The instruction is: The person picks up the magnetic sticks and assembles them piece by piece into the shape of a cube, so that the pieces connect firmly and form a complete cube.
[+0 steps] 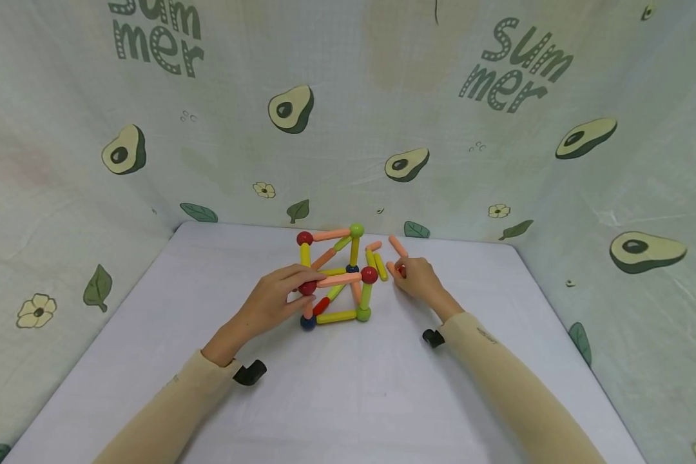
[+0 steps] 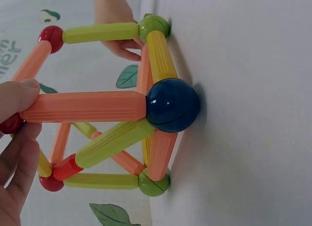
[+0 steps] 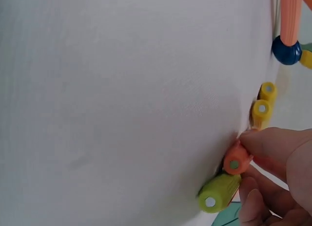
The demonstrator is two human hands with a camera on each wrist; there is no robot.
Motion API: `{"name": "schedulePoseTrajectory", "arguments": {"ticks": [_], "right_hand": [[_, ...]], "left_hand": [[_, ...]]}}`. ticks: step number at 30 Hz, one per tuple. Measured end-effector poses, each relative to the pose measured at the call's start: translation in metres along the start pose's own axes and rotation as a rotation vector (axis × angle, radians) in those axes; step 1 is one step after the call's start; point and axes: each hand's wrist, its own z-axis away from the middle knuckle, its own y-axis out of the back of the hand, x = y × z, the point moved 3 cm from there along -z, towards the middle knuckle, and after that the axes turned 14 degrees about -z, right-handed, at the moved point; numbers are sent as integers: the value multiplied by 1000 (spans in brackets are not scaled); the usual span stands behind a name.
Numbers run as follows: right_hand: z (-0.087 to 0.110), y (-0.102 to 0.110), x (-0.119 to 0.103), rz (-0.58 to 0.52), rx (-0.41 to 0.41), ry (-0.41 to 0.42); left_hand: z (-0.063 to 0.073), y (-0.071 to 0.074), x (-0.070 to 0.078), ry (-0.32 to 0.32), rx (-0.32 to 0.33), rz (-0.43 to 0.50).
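Note:
A cube-like frame of magnetic rods and balls (image 1: 338, 280) stands on the table, with red, green and dark blue balls at its corners. My left hand (image 1: 278, 299) holds its near left upper corner, thumb and fingers around a red ball (image 2: 10, 124) and the end of an orange rod (image 2: 85, 107). Right of the frame, my right hand (image 1: 419, 280) reaches down among loose rods. Its thumb and finger pinch an orange rod (image 3: 236, 158) low at the tabletop. A green rod (image 3: 218, 193) lies right against that one. The hand hides most of both rods.
Two yellow rods (image 1: 380, 266) and a short orange rod (image 1: 374, 246) lie between the frame and my right hand. Another orange rod (image 1: 398, 246) lies just beyond that hand. A printed cloth (image 1: 348, 161) rises behind the white table (image 1: 348, 399) and at both sides.

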Motion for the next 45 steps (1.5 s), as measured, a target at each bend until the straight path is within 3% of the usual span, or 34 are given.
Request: {"name": "schedulePoseTrajectory", "arguments": {"ticks": [5,10,17,22,27,32,39,45], "right_hand": [[7,4,-7,18,-16,-1],[33,19,-20,-39,-9,40],[85,30,-41,-214,-117,179],[106,19,-62,-340,-173,320],[106,-3,-87,-438,-142,426],[101,-19,-108,-478,-53,474],[96,-33,-130,-439,74,553],[91,-41,-136,-430,101,550]], "left_hand": [[1,-2,-1,-2,1,11],[0,-1,-1,-13,0,22],[0,2,-2,6,-19,58],[-1,1,-3,3,-22,63],[0,0,-4,8,-28,64],[-1,2,-2,12,-55,81],[-1,2,-4,27,-72,105],[-2,0,-4,49,-76,135]]}}
